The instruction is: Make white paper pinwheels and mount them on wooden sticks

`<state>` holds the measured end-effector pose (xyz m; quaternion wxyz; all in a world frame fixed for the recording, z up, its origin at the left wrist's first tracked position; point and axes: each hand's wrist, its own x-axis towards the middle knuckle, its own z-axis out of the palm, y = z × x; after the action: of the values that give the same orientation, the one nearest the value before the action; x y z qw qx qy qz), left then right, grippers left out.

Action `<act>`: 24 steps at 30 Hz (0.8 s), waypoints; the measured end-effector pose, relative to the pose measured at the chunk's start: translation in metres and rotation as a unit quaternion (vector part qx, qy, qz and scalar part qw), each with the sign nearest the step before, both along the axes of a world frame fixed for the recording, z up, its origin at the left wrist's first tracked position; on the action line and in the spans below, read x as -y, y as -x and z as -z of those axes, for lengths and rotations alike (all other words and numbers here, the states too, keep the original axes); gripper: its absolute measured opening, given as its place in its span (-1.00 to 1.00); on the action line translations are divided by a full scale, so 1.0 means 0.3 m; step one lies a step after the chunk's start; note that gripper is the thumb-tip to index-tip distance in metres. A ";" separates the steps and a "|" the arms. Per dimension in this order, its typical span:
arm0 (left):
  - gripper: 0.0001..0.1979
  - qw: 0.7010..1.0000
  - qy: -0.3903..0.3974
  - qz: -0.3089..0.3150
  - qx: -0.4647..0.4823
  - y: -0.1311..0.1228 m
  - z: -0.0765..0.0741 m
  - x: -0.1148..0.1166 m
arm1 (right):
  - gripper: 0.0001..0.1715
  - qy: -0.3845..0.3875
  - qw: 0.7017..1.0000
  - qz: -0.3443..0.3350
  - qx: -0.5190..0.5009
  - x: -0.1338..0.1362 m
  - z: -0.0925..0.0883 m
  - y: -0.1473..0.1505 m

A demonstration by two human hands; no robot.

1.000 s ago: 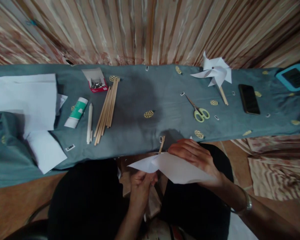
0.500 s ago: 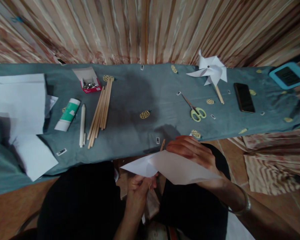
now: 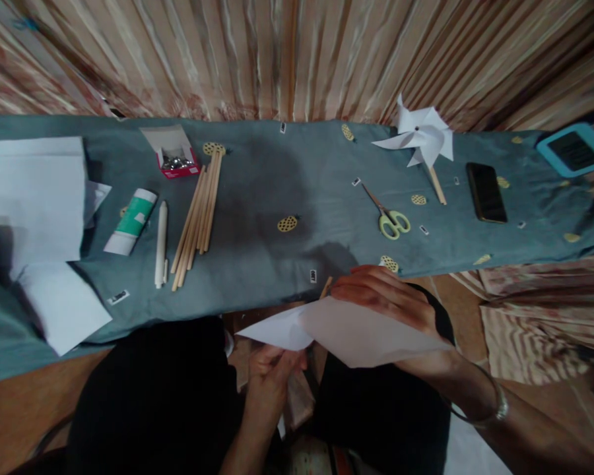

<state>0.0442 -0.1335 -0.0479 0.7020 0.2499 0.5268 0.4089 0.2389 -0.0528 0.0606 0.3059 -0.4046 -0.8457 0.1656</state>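
Over my lap I hold a folded white paper with a thin wooden stick poking up behind it. My right hand lies on top of the paper with its fingers curled over the folds. My left hand is under the paper's left flap, fingers closed round something beneath it, likely the stick, though the paper hides the grip. Both hands are just in front of the near edge of the table with the grey-blue cloth.
On the cloth lie a bundle of wooden sticks, a glue stick, a white pen, a red box of pins, green scissors, a finished paper pinwheel, a black phone and white sheets.
The hands and paper have barely moved; the left hand has slid slightly lower under the paper. The view has shifted a little.
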 end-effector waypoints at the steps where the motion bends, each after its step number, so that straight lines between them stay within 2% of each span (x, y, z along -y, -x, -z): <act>1: -0.62 1.000 -0.002 0.002 -0.004 0.002 0.001 0.003 | -0.78 0.005 1.000 0.001 -0.003 0.000 0.002 -0.001; 10: -0.62 1.000 -0.020 0.009 -0.013 0.005 0.006 -0.001 | -0.79 0.015 1.000 -0.005 -0.022 0.000 0.024 -0.014; 19: -0.61 1.000 -0.013 0.010 -0.012 0.002 0.003 -0.003 | -0.82 0.020 1.000 -0.003 -0.022 -0.005 0.017 -0.008; 24: -0.61 1.000 -0.013 0.013 -0.021 0.004 0.000 -0.006 | -0.85 0.071 0.997 0.003 -0.033 -0.007 0.016 -0.011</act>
<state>0.0430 -0.1317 -0.0478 0.6928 0.2745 0.5327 0.4011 0.2422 -0.0507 0.0557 0.3046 -0.4219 -0.8203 0.2374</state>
